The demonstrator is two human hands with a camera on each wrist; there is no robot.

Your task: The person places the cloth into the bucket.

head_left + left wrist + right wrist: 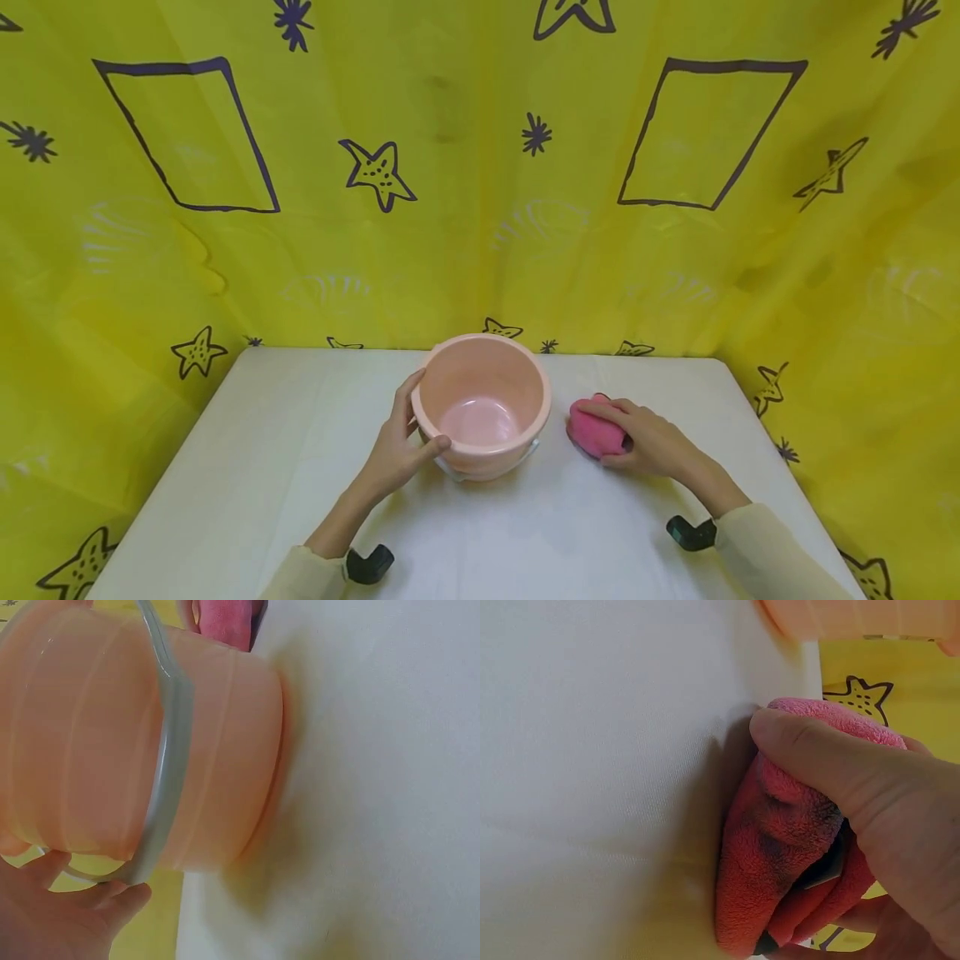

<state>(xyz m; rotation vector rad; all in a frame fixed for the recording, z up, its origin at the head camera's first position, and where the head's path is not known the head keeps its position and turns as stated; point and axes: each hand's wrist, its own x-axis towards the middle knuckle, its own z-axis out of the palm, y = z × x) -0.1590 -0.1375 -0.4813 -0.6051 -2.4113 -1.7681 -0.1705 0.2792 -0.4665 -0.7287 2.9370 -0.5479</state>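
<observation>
A peach plastic bucket (487,464) stands near the middle of the table, its open top tilted toward the head camera and its smooth inside bare. My left hand (393,454) holds the bucket's left side, thumb over the near rim and fingers around the outside. The bucket's pale grey handle (174,742) hangs down along the wall; in the left wrist view, fingertips touch it. To the right of the bucket, my right hand (651,437) grips a bunched pink fuzzy cloth (594,431), with dark patches on it in the right wrist view. Its thumb (802,746) presses on top.
The white table (225,467) has its far edge just behind the bucket. Yellow curtains (450,267) with drawn stars and frames enclose the back and both sides. Black wrist devices (370,565) sit at both sleeves.
</observation>
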